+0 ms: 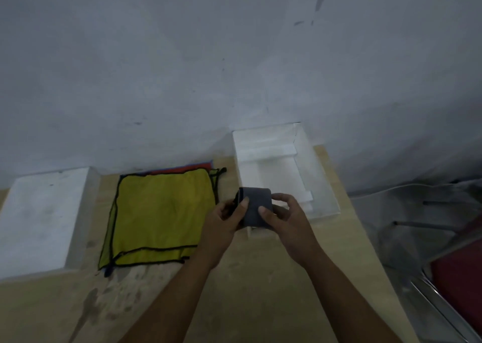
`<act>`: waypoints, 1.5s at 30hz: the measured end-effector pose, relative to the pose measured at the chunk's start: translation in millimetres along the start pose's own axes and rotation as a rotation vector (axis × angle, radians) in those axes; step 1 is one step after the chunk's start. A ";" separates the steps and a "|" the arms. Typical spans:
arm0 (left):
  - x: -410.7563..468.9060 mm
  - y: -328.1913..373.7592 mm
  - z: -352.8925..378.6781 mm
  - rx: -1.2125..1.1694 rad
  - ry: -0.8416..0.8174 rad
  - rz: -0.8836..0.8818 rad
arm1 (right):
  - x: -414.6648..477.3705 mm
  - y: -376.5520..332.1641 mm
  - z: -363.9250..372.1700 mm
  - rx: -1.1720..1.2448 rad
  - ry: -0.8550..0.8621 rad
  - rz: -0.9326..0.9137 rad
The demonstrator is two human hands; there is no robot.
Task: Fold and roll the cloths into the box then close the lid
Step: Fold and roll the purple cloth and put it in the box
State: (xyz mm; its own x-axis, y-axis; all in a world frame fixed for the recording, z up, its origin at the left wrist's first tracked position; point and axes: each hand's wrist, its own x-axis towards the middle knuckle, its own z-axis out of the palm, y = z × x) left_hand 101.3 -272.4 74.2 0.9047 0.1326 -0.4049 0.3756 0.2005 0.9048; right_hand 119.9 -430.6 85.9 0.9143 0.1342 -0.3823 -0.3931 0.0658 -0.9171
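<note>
1. Box (317,178) – white, open, long side running away from the viewer, its far end at the grey wall (208,55). Inner ledges and steps show inside; the visible part of the interior holds no cloth. It stands on the pale wooden surface (234,303).

2. Grey cloth (257,205) – rolled into a short, thick cylinder with a dark edge at its left end. It is held over the near left corner of the box; whether it touches the rim cannot be told.

3. Left hand (224,220) – at the box's near left corner, gripping the left end of the grey cloth, thumb laid on top and fingers curled beneath.

4. Right hand (287,217) – just in front of the box's near end, gripping the right end of the same roll, thumb on the near face and fingers wrapped round the far side. Both forearms are bare.

5. Yellow cloth (161,212) – just left of the box, flat and unrolled, black stitched edging, its near edge folded over. It tops a small stack.

6. Red cloth (182,169) – under the yellow one, only a strip showing at the stack's far edge, left of the box.

7. Blue corner (108,271) – a scrap of another cloth poking out at the stack's near left corner.

8. Lid (39,217) – a thick white slab, well left of the box beyond the stack, lying flat with light smudges on top.

9. Chair (459,277) – right of the box, off the surface – red seat, shiny metal frame.
</note>
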 end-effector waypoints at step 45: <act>78.5 20.5 -1.8 0.365 0.178 0.055 | 162.5 -15.1 -6.5 -0.366 0.158 0.039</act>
State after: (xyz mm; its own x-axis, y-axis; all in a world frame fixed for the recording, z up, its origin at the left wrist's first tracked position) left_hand 179.7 -256.1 60.8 0.8883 0.3063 -0.3422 0.4035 -0.1647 0.9001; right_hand 275.1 -416.2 36.8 0.9142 -0.0258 -0.4045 -0.3935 -0.2965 -0.8702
